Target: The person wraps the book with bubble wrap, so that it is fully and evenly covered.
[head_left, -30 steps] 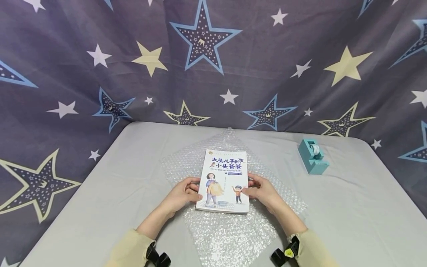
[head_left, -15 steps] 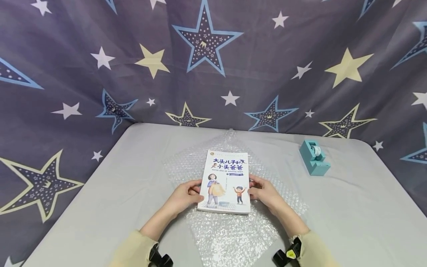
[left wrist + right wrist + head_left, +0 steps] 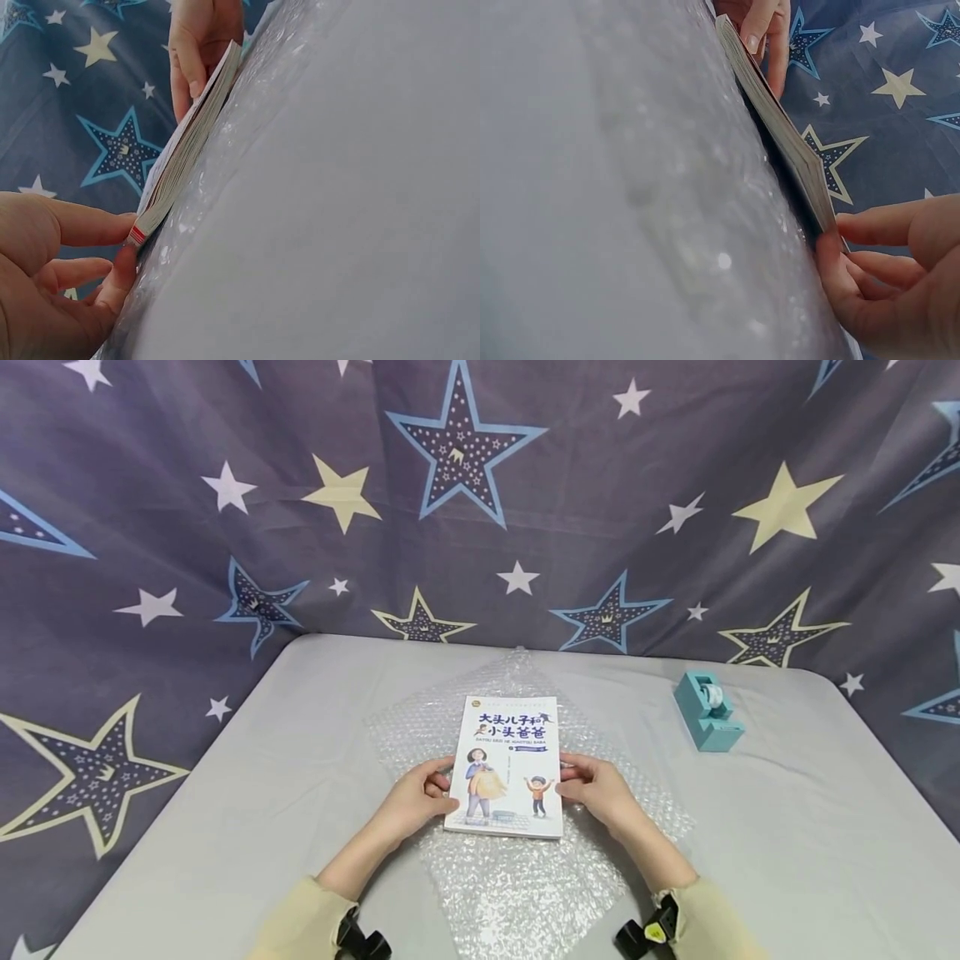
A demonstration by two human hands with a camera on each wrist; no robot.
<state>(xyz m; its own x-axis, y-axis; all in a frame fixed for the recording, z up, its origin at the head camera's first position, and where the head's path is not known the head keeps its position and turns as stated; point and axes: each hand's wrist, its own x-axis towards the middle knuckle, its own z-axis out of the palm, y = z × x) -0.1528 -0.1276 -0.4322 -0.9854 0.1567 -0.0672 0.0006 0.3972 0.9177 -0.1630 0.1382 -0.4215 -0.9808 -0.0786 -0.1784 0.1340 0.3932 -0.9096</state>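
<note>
A white paperback book with blue Chinese lettering and drawn figures on its cover lies face up over a sheet of bubble wrap. My left hand pinches its left edge near the lower half, thumb at the cover side. Opposite it, my right hand pinches the right edge. In the left wrist view the page edges of the book show between thumb and finger. From the right wrist, a dark gap runs beneath the book, so that side is slightly off the bubble wrap.
A teal tape dispenser with a roll of tape stands at the right rear of the table, which wears a pale grey cloth. Behind the table hangs a dark star-patterned curtain. Both sleeves carry black wrist cameras.
The right thumb has drawn back from the cover to the book's edge. Otherwise the hands and book keep nearly the same place, with a slight shift of the whole head view.
</note>
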